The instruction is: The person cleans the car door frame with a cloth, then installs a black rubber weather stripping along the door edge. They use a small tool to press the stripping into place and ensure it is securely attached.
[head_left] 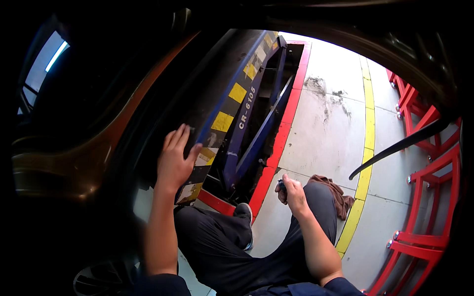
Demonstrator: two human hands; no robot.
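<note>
My left hand (175, 160) is open, its fingers stretched out and thumb apart. It is at the dark top of a blue lift platform (217, 106), whose side carries a yellow and black striped edge. Whether the palm touches the surface cannot be made out. My right hand (293, 195) is closed above my right knee. Its fingers wrap round a small dark object (282, 184), mostly hidden by the grip, so its kind does not show.
Red-edged pit (269, 177) with blue scissor arms (247, 116) lies beside the platform. A brown cloth (339, 195) is by my right knee. Right stand red metal frames (419, 182) beyond a yellow floor line (368, 128). A thin black bar (395, 148) juts in; dark bodywork (94, 158) surrounds me.
</note>
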